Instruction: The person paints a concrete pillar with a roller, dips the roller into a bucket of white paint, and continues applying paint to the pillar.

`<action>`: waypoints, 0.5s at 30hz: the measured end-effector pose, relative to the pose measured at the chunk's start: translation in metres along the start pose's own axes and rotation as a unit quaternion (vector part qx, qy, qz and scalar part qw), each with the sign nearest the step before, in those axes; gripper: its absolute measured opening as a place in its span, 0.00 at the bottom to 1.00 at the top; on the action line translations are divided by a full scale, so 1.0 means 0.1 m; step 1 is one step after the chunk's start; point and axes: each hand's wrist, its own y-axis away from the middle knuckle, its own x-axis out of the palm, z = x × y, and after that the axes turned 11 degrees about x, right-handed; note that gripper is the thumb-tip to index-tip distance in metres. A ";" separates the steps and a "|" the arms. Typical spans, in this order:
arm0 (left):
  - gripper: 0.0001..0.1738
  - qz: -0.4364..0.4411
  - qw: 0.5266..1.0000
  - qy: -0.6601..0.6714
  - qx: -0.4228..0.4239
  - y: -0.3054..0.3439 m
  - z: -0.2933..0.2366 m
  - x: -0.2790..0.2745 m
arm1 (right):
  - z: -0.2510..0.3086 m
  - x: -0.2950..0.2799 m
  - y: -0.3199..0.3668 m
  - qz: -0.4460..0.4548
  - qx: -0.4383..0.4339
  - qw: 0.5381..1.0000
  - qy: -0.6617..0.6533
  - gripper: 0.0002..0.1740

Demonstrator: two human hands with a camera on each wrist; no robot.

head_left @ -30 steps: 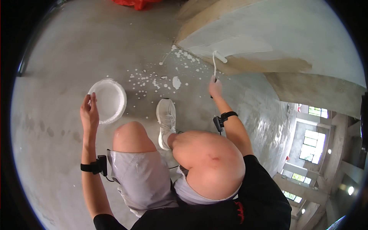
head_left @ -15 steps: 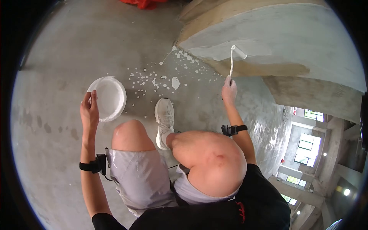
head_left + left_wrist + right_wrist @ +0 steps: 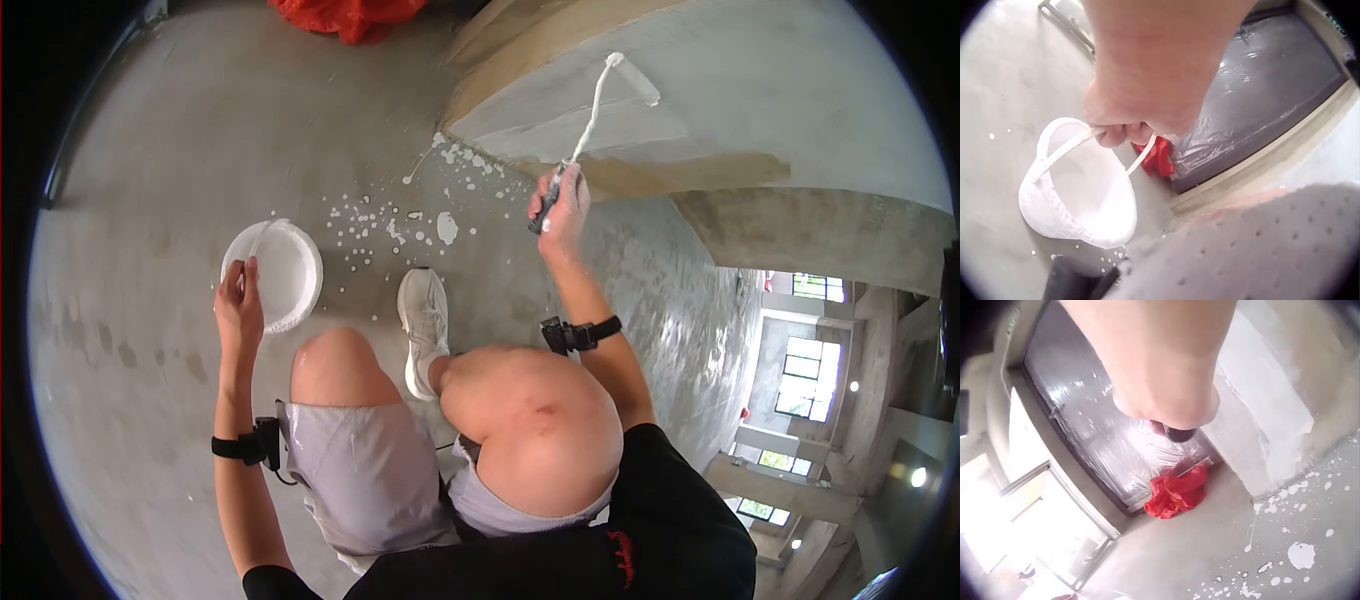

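In the head view, my right hand grips the dark handle of a paint roller. The roller's bent frame is coated in white, and its white sleeve lies against the partly painted wall. The right wrist view shows only the butt of that handle below the hand. On the left, my left hand holds the bail of a white paint bucket. From the left wrist, the fingers curl round the bail, with the tilted, paint-smeared bucket hanging below.
White paint drops and a larger splash spot the concrete floor between bucket and wall. A red plastic sheet lies by a plastic-covered door panel. The person's bent knees and a white shoe are close to the bucket.
The roller has travelled from the wall's lower edge up across the painted area, the right hand rising with it. The left hand stays on the bail, the bucket in nearly the same place.
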 end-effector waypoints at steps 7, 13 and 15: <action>0.20 0.025 1.000 -0.004 0.000 0.02 -0.01 0.00 | 0.23 0.36 -0.48 0.024 -0.047 0.995 -0.089 0.19; 0.19 0.031 0.999 0.006 -0.010 -0.01 -0.02 0.00 | 0.15 0.39 -0.66 0.052 0.005 0.988 -0.143 0.19; 0.19 0.041 0.999 -0.008 -0.013 -0.02 -0.10 -0.01 | -0.02 0.37 -0.64 0.092 0.046 0.984 -0.143 0.19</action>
